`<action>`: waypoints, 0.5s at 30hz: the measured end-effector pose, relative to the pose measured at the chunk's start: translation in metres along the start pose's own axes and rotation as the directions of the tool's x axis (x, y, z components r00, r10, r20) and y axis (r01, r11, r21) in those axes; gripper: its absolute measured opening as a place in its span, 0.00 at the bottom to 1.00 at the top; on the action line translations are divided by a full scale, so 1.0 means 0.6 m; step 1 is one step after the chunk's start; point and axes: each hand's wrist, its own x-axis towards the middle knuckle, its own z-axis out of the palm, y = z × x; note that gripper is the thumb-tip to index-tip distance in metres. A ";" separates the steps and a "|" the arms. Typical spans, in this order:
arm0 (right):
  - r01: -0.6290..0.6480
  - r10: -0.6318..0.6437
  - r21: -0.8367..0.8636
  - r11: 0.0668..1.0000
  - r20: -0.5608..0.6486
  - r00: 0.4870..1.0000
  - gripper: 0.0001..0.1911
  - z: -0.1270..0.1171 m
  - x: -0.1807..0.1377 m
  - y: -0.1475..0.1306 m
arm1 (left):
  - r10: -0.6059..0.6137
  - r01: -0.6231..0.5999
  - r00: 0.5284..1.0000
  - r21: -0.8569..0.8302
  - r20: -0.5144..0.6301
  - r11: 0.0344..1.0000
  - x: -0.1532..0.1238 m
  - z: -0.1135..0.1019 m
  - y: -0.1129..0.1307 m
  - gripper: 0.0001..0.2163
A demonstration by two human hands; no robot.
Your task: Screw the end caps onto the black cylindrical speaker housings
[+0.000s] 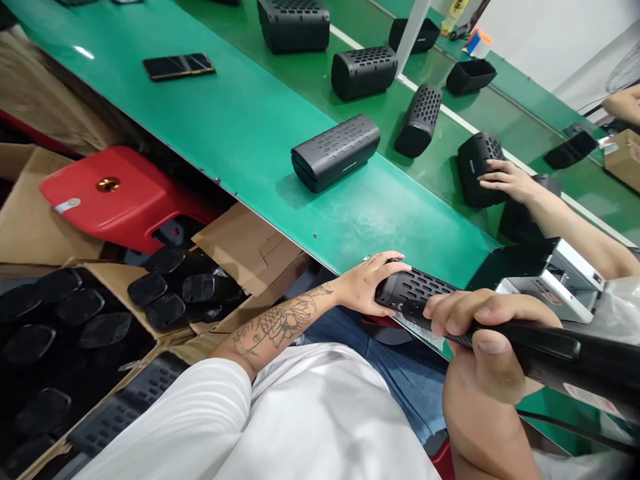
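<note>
My left hand [370, 283] is wrapped around the end of a black perforated speaker housing [417, 288] that lies at the near edge of the green conveyor belt [240, 127]. My right hand [480, 353] grips a black handheld tool [550, 347], probably an electric screwdriver, whose tip meets the housing's end. Several more black housings lie on the belt, the nearest one [335, 152] just beyond my hands.
Another person's hand [505, 180] rests on a housing [477, 167] at the right. A grey machine [555, 277] stands by my right hand. Cardboard boxes of black end caps [165, 293] and a red stool [120, 197] sit at the left. A phone [179, 66] lies on the belt.
</note>
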 end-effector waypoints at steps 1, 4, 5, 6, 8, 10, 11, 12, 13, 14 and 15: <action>-0.008 0.009 -0.007 1.000 0.007 1.000 0.08 0.002 0.000 0.003 | 0.009 -0.009 1.000 -0.003 -0.004 1.000 0.000 0.000 0.000 0.49; -0.041 0.042 -0.018 0.999 0.020 0.999 0.09 0.008 -0.001 0.008 | 0.035 -0.036 0.999 -0.010 -0.020 0.999 0.002 0.002 -0.002 0.47; -0.046 0.046 -0.017 0.999 0.025 0.999 0.09 0.010 -0.001 0.009 | 0.038 -0.038 0.999 -0.013 -0.022 0.999 0.002 0.003 -0.003 0.47; -0.045 0.046 -0.013 0.999 0.033 0.998 0.10 0.012 -0.001 0.010 | 0.038 -0.038 0.999 -0.017 -0.023 0.999 0.003 0.003 -0.004 0.47; -0.040 0.040 0.002 0.999 0.057 0.998 0.11 0.014 0.002 0.013 | 0.031 -0.032 0.999 -0.025 -0.018 0.999 0.003 0.004 -0.006 0.47; -0.043 0.042 0.016 0.999 0.080 0.996 0.12 0.014 0.006 0.017 | 0.026 -0.027 1.000 -0.032 -0.010 0.999 0.004 0.005 -0.007 0.47; -0.045 0.043 0.022 0.999 0.098 0.994 0.12 0.012 0.008 0.018 | 0.022 -0.023 1.000 -0.034 -0.007 0.999 0.004 0.006 -0.007 0.47; -0.045 0.041 0.028 0.999 0.121 0.992 0.11 0.009 0.010 0.020 | 0.016 -0.016 1.000 -0.035 -0.005 0.999 0.004 0.007 -0.006 0.48; -0.046 0.041 0.035 0.998 0.143 0.989 0.10 0.006 0.012 0.022 | 0.009 -0.009 1.000 -0.033 -0.002 0.999 0.004 0.007 -0.005 0.48; -0.052 0.044 0.042 0.998 0.167 0.985 0.10 0.002 0.014 0.024 | 0.001 -0.001 1.000 -0.029 0.000 1.000 0.004 0.007 -0.003 0.49; -0.061 0.051 0.050 0.997 0.185 0.981 0.09 -0.002 0.015 0.027 | -0.010 0.010 1.000 -0.020 0.004 1.000 0.005 0.007 0.000 0.49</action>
